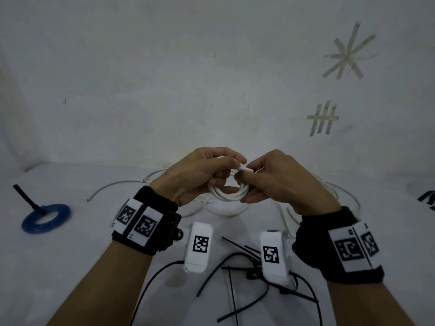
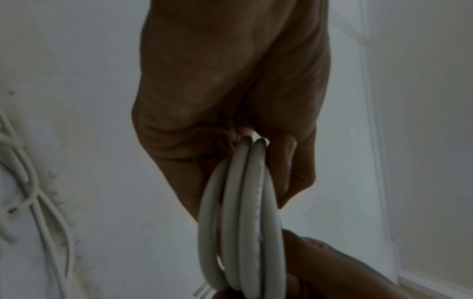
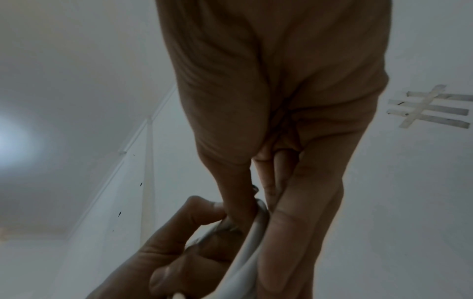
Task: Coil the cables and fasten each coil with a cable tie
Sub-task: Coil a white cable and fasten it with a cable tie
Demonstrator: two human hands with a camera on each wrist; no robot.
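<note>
The white worktop [image 1: 70, 267] holds everything, and the biggest thing on it is the heap of loose white cables [image 1: 306, 203] lying far from the person, under and to the right of the hands. They could get mixed up with the coil being made if it drops low and a loop hooks on them. At the far left sits a blue coil [image 1: 46, 218] with a black tie already round it, so that one looks done. Near the person lie the black cable ties [image 1: 237, 274] in a loose bunch, and they cross each other, so picking one may drag others along. Above the worktop both hands hold a small white coil [image 1: 227, 192]. The left hand [image 1: 190, 177] has its grip closed round the loops, with fingers curled through the ring. The right hand [image 1: 280, 182] pinches the white cable end [image 1: 243, 167] at the top of the coil. No tie is on this coil yet. I think the loops will spring open if the left grip loosens, because the cable looks stiff. The end could also slip out when the right hand lets go to reach for a tie.
</note>
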